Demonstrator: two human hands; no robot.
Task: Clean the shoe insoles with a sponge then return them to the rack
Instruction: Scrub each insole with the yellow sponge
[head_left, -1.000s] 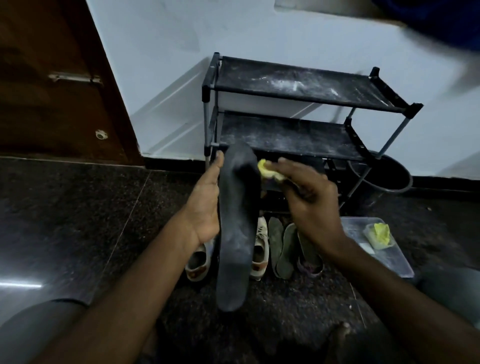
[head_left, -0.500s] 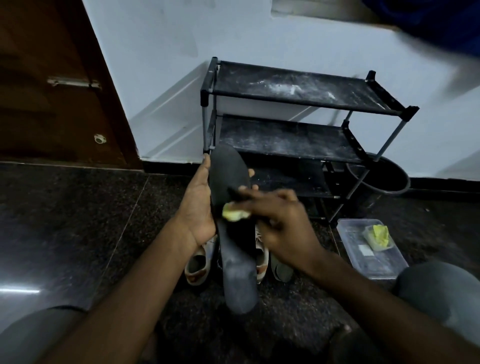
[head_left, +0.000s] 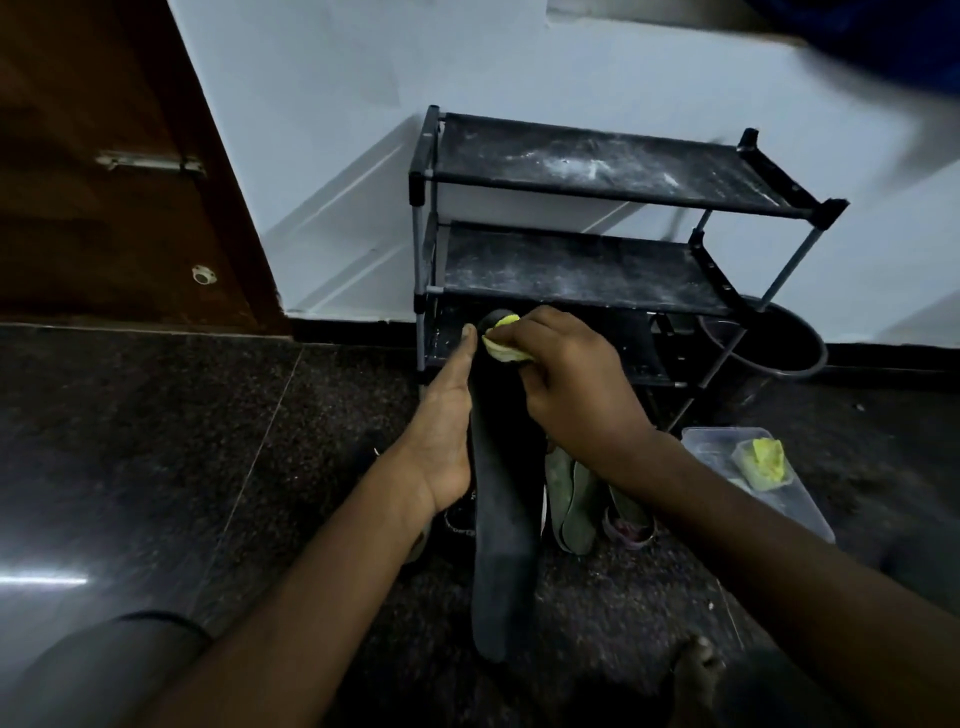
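A long dark insole (head_left: 503, 525) stands nearly upright in front of me, its lower end near the floor. My left hand (head_left: 447, 431) holds it along its left edge, thumb up beside the toe end. My right hand (head_left: 566, 395) grips a yellow sponge (head_left: 506, 347) and presses it against the top of the insole. Behind stands the black three-shelf shoe rack (head_left: 587, 280), its shelves dusty. Two greenish insoles (head_left: 571, 499) lie on the floor under my right wrist.
A clear plastic box (head_left: 810, 509) with another yellow sponge (head_left: 763, 462) sits on the floor at right. A dark bucket (head_left: 769, 343) stands beside the rack. Shoes (head_left: 628, 525) lie behind the insole. A wooden door (head_left: 104, 182) is at left.
My right hand has slid the sponge from the middle of the insole back up to its top end. The left hand keeps its hold.
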